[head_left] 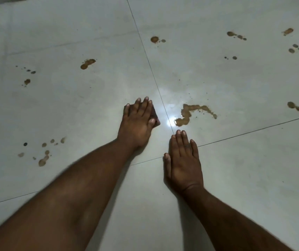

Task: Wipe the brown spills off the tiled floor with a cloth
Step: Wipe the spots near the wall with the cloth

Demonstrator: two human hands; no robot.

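My left hand (137,122) lies flat on a small dark cloth (155,118), pressing it to the pale tiled floor (235,169); only the cloth's right edge shows past my fingers. Just right of it, across a grout line, spreads the largest brown spill (186,115), a wet curved puddle. My right hand (184,163) rests palm down on the floor below that puddle, fingers together, holding nothing. Smaller brown spots dot the tiles: one blotch at the upper left (88,63), one near the top centre (154,39), a cluster at the lower left (43,160).
More brown drops sit at the upper right (235,35), the far right (294,106) and the far left (27,81). Grout lines cross near my hands (173,132). A bright light reflection glares on the tile beside the cloth.
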